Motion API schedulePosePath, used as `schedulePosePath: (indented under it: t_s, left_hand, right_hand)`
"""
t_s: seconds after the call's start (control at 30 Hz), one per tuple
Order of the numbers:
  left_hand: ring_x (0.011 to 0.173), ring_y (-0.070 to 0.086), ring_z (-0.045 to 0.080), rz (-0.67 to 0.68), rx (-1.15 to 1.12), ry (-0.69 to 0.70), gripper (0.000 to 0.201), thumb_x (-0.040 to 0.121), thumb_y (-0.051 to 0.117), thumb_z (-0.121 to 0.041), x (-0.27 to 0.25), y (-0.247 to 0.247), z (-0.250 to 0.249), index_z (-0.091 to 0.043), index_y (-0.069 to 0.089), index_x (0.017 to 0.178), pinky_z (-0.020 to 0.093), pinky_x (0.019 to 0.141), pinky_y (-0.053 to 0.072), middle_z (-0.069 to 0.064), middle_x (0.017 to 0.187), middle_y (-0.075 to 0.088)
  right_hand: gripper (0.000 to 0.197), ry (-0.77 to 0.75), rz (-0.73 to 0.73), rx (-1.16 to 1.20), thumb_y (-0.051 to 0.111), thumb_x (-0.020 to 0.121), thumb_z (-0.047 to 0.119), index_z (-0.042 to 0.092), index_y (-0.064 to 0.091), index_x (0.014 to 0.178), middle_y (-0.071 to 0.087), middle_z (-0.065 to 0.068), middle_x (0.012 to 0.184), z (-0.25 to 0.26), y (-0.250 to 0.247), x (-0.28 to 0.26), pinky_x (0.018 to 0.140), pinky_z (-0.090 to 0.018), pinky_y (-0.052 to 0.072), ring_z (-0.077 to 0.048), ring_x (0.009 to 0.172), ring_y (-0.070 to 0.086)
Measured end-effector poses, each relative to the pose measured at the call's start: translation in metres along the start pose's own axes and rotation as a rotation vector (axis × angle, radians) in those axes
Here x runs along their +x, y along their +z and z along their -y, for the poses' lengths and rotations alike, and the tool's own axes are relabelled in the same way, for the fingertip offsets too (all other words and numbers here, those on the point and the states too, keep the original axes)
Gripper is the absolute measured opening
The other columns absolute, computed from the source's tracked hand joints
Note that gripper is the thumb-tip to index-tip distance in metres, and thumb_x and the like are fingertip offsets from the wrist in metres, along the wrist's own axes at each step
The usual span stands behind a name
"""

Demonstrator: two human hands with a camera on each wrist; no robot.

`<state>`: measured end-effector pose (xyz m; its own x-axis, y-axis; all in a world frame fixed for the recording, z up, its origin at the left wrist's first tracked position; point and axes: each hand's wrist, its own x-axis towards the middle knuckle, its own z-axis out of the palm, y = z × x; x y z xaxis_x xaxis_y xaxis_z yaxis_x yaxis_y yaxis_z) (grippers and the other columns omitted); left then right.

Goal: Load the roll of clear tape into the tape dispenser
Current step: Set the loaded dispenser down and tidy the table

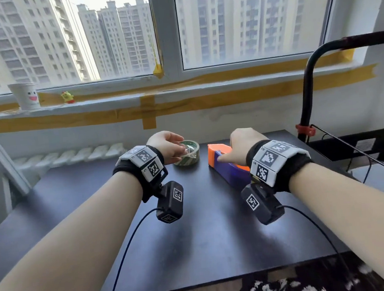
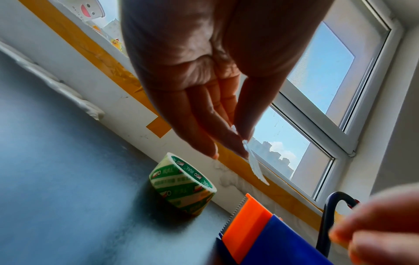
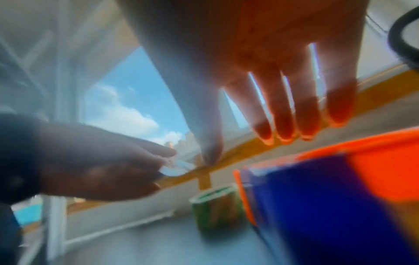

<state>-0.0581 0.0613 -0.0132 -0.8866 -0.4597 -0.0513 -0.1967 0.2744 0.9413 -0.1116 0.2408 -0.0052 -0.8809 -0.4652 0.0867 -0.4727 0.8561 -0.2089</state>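
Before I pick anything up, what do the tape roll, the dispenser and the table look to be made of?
Tape roll: glossy clear plastic film, seemingly on a green-and-white printed card core; the print shows through the film.
Dispenser: smooth hard plastic, orange and blue, matte; its toothed edge looks grey, perhaps metal.
Table: dark board with a smooth, faintly shiny surface, likely laminate.

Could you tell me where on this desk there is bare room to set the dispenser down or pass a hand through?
The near half of the dark desk, between the two forearms, is bare apart from camera cables. Left of the tape roll is also bare. It is crowded at the far edge: only a narrow strip separates the roll from the tape dispenser.
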Motion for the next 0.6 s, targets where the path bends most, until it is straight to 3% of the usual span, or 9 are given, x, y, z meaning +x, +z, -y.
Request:
schedulePosePath:
  t_s: [0.1, 0.13, 0.2, 0.23, 0.33, 0.4, 0.47, 0.6]
  left_hand:
    - [0.086, 0.064, 0.020, 0.028, -0.037, 0.016, 0.029, 0.083, 0.058, 0.007, 0.004, 0.000, 0.001, -0.010, 0.056, 0.106, 0.022, 0.063, 0.055, 0.006, 0.090, 0.063]
    - [0.079, 0.065, 0.017, 0.036, -0.053, 0.023, 0.031, 0.084, 0.056, 0.008, 0.006, -0.001, 0.001, -0.009, 0.056, 0.109, 0.019, 0.058, 0.055, 0.003, 0.085, 0.063]
    - [0.065, 0.065, 0.010, 0.045, -0.080, 0.032, 0.030, 0.085, 0.053, 0.011, 0.009, -0.004, 0.003, -0.008, 0.055, 0.108, 0.019, 0.056, 0.055, 0.001, 0.080, 0.061]
    - [0.062, 0.065, 0.009, 0.047, -0.082, 0.037, 0.029, 0.085, 0.052, 0.011, 0.010, -0.007, 0.004, -0.009, 0.054, 0.106, 0.020, 0.057, 0.056, 0.001, 0.079, 0.061]
    - [0.068, 0.061, 0.010, 0.031, -0.037, 0.040, 0.029, 0.086, 0.052, 0.009, 0.018, -0.016, 0.009, -0.009, 0.055, 0.109, 0.017, 0.053, 0.055, 0.000, 0.080, 0.060]
    - [0.071, 0.061, 0.014, 0.002, 0.011, 0.036, 0.030, 0.085, 0.055, 0.008, 0.025, -0.021, 0.013, -0.007, 0.057, 0.111, 0.015, 0.049, 0.054, 0.002, 0.081, 0.060]
    - [0.080, 0.064, 0.021, -0.028, 0.081, 0.021, 0.029, 0.083, 0.059, 0.006, 0.033, -0.022, 0.017, -0.006, 0.059, 0.110, 0.022, 0.057, 0.057, 0.007, 0.089, 0.063]
    - [0.090, 0.070, 0.026, -0.081, 0.271, 0.019, 0.025, 0.075, 0.068, -0.002, 0.055, -0.020, 0.020, -0.016, 0.059, 0.094, 0.040, 0.079, 0.060, 0.011, 0.101, 0.068]
  right_hand:
    - [0.046, -0.052, -0.036, 0.249, 0.063, 0.081, 0.042, -0.002, 0.067, 0.093, 0.069, -0.017, 0.100, 0.026, -0.001, 0.014, 0.084, -0.032, 0.050, -0.033, 0.104, 0.063]
    - [0.044, -0.041, 0.013, 0.367, 0.063, 0.081, 0.041, -0.002, 0.067, 0.093, 0.067, -0.017, 0.095, 0.036, 0.003, 0.021, 0.089, -0.036, 0.052, -0.034, 0.103, 0.064]
    - [0.035, 0.005, 0.133, 0.598, 0.066, 0.080, 0.038, 0.005, 0.058, 0.072, 0.061, -0.017, 0.084, 0.053, 0.014, 0.037, 0.093, -0.046, 0.052, -0.034, 0.094, 0.064]
    - [0.034, 0.032, 0.179, 0.682, 0.067, 0.080, 0.037, 0.010, 0.052, 0.067, 0.063, -0.018, 0.087, 0.060, 0.020, 0.044, 0.093, -0.048, 0.052, -0.033, 0.093, 0.064]
    - [0.018, 0.158, 0.191, 0.907, 0.071, 0.080, 0.019, 0.008, 0.057, 0.081, 0.066, -0.024, 0.094, 0.069, 0.033, 0.062, 0.092, -0.044, 0.051, -0.033, 0.092, 0.066]
    - [0.014, 0.222, 0.155, 0.940, 0.073, 0.075, 0.005, 0.003, 0.059, 0.074, 0.067, -0.021, 0.082, 0.071, 0.040, 0.073, 0.086, -0.043, 0.055, -0.031, 0.082, 0.067]
    - [0.017, 0.229, 0.124, 0.891, 0.077, 0.070, 0.006, 0.003, 0.060, 0.069, 0.069, -0.019, 0.078, 0.072, 0.045, 0.080, 0.082, -0.044, 0.057, -0.031, 0.076, 0.067]
    - [0.038, 0.189, 0.121, 0.752, 0.076, 0.069, 0.012, 0.000, 0.067, 0.104, 0.072, -0.018, 0.102, 0.076, 0.050, 0.095, 0.083, -0.038, 0.058, -0.030, 0.094, 0.070]
